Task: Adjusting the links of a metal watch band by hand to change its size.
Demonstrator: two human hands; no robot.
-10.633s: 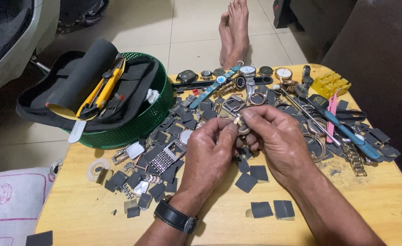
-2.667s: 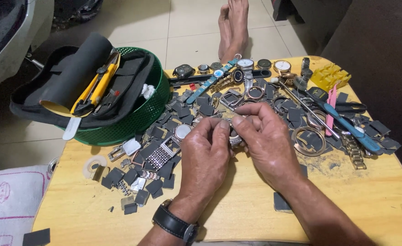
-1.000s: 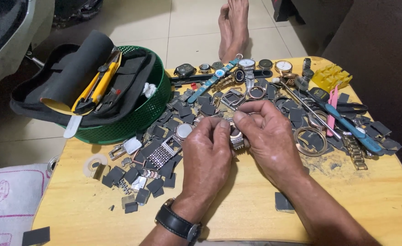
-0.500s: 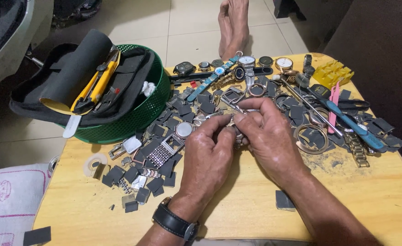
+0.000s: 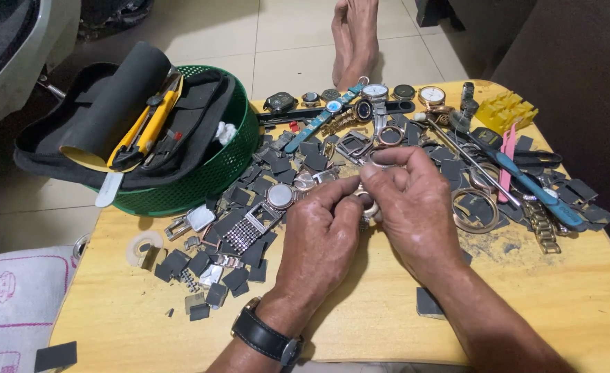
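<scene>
Both hands meeting over the middle of the wooden worktop (image 5: 360, 324). Left hand (image 5: 322, 238), a black-strapped wristwatch (image 5: 267, 338) on its wrist, with fingertips pressed together on a small pale metal watch part (image 5: 368, 205); right hand (image 5: 412, 207) pinching the same part from the other side, thumb and forefinger closed on it. Exact kind of part hard to tell, mostly hidden by the fingers. Part held just above the worktop, between the two grips, close to the scatter of dark grey square pads (image 5: 232, 228). Just left of the left hand, a round watch case (image 5: 279, 196) and a metal mesh band (image 5: 244, 233). Near the right hand, a gold-coloured ring (image 5: 475, 211) and a blue-handled tool (image 5: 536, 190). Farther back, a row of watches (image 5: 374, 93) and a yellow plastic block (image 5: 505, 110). At the worktop's left rear, a green basket (image 5: 229, 169) holding a black pouch (image 5: 187, 131) with a yellow utility knife (image 5: 142, 131). Bare feet (image 5: 354, 38) on the tiled floor beyond.
</scene>
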